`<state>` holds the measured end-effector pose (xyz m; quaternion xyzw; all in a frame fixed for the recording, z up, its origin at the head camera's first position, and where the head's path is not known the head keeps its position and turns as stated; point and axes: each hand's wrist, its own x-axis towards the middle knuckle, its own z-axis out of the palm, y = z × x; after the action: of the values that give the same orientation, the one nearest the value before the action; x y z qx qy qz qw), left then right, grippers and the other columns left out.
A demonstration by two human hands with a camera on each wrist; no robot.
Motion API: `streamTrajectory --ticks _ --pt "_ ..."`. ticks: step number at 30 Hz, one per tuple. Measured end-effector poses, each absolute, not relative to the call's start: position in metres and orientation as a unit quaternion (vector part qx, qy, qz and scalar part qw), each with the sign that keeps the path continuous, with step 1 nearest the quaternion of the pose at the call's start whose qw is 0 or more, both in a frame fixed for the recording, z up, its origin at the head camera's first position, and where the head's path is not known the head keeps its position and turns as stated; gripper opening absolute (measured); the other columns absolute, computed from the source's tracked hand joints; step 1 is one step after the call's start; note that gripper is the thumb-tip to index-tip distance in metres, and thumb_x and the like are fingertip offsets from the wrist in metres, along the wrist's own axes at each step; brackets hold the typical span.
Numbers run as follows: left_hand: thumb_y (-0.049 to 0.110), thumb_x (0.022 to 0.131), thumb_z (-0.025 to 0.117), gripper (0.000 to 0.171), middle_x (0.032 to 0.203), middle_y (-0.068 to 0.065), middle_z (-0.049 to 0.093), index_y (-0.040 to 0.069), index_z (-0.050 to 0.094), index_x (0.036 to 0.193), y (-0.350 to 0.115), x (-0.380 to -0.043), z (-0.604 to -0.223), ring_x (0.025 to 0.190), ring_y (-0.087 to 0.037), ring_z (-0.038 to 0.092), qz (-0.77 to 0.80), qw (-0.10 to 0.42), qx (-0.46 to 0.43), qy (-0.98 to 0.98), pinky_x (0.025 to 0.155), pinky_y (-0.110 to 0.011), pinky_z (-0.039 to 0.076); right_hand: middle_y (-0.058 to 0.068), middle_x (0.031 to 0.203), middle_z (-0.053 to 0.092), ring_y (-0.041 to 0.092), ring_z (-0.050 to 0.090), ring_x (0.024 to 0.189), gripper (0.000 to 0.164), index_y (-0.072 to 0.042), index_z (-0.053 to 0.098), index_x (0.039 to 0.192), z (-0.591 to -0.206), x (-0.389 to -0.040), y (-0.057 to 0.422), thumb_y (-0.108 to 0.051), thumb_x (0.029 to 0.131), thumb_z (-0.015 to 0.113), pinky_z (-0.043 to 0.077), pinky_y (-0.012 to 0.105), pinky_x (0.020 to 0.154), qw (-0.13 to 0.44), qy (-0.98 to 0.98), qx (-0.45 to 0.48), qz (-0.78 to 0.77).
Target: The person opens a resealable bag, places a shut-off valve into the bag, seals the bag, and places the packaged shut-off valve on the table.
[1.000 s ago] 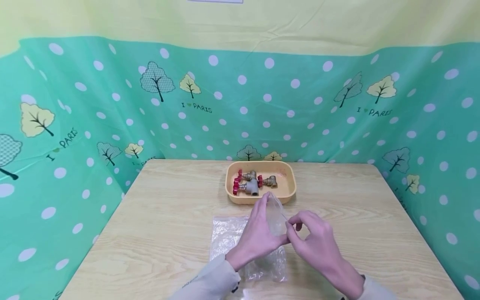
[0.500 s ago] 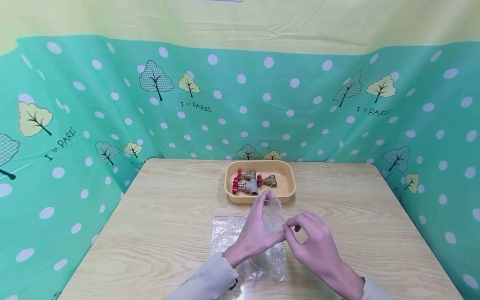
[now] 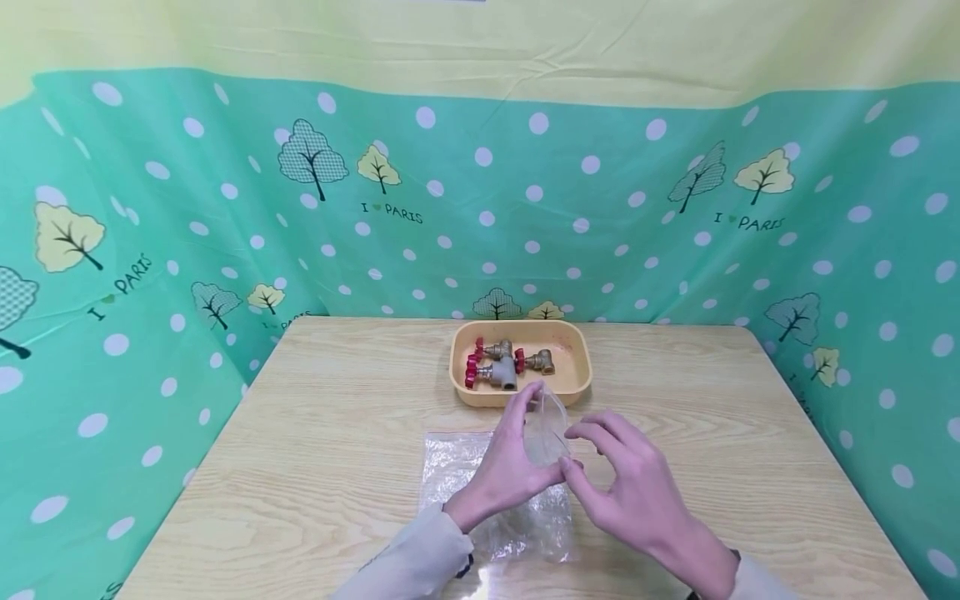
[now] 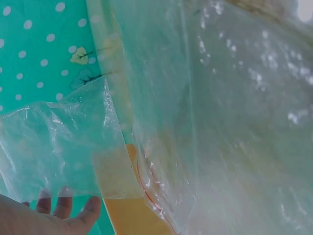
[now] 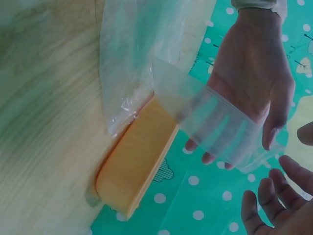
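My left hand (image 3: 510, 467) holds a small clear plastic bag (image 3: 551, 429) above the table, its thumb at one edge of the bag's mouth and its fingers along the far side. The mouth gapes toward the right. In the right wrist view the left fingers show through the film of the bag (image 5: 220, 125). My right hand (image 3: 633, 483) is beside the mouth with thumb and fingers apart, its thumb tip right at the lower edge near the left thumb. The bag (image 4: 58, 142) looks flat-sided and see-through in the left wrist view.
Under my hands a larger clear plastic bag (image 3: 453, 467) with a red line along its top lies flat on the wooden table (image 3: 337, 467). Behind it stands a yellow tray (image 3: 577, 390) with several red-handled valves (image 3: 502, 371). A green dotted curtain (image 3: 615, 250) encloses the back and sides.
My right thumb and fingertips were together at the bag's edge; now they are spread and off it at the top. The left hand has shifted slightly left, and the mouth gapes wider.
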<state>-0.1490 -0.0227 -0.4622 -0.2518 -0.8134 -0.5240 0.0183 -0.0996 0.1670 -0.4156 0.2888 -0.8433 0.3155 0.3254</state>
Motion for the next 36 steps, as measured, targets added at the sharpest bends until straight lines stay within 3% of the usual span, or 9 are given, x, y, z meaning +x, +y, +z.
streamTrajectory --ticks 9,18,25,30,36 --pt "0.05 0.074 0.092 0.115 0.158 0.005 0.041 0.027 0.025 0.165 -0.02 -0.148 -0.462 0.141 -0.021 0.045 -0.503 0.012 -0.257 -0.825 0.113 -0.058 0.042 0.004 0.108 0.067 0.015 0.062 0.091 0.016 -0.013 0.075 0.091 -0.41 -0.106 0.162 -0.025 0.081 0.078 0.057 0.037 0.072 0.291 -0.88 0.279 0.25" --pt "0.036 0.072 0.093 0.115 0.158 0.003 0.042 0.02 0.027 0.165 -0.021 -0.148 -0.465 0.139 -0.019 0.046 -0.491 0.02 -0.27 -0.828 0.115 -0.053 0.042 0.002 0.101 0.067 0.016 0.062 0.085 0.014 -0.014 0.071 0.081 -0.414 -0.112 0.157 -0.007 0.072 0.077 0.057 0.033 0.065 0.309 -0.874 0.283 0.245" --pt "0.039 0.074 0.093 0.115 0.158 0.004 0.041 0.021 0.026 0.165 -0.024 -0.148 -0.465 0.138 -0.018 0.046 -0.497 0.015 -0.272 -0.824 0.112 -0.055 0.044 -0.004 0.101 0.066 0.014 0.062 0.085 0.013 -0.015 0.071 0.088 -0.414 -0.112 0.156 -0.01 0.079 0.08 0.057 0.031 0.067 0.29 -0.872 0.26 0.296" --pt "0.052 0.075 0.091 0.114 0.161 0.007 0.039 0.028 0.025 0.165 -0.027 -0.148 -0.464 0.141 -0.019 0.044 -0.513 -0.002 -0.262 -0.817 0.112 -0.061 0.041 -0.007 0.086 0.063 0.008 0.051 0.068 0.016 -0.013 0.07 0.092 -0.409 -0.114 0.158 -0.006 0.083 0.081 0.047 0.024 0.057 0.247 -0.88 0.178 0.364" --pt "0.054 0.075 0.09 0.113 0.163 0.007 0.037 0.032 0.026 0.165 -0.029 -0.148 -0.462 0.145 -0.02 0.041 -0.524 -0.014 -0.268 -0.809 0.114 -0.065 0.036 -0.007 0.068 0.059 0.012 0.054 0.061 0.015 -0.015 0.069 0.079 -0.401 -0.116 0.159 -0.007 0.09 0.076 0.047 0.024 0.054 0.112 -0.89 0.074 0.436"
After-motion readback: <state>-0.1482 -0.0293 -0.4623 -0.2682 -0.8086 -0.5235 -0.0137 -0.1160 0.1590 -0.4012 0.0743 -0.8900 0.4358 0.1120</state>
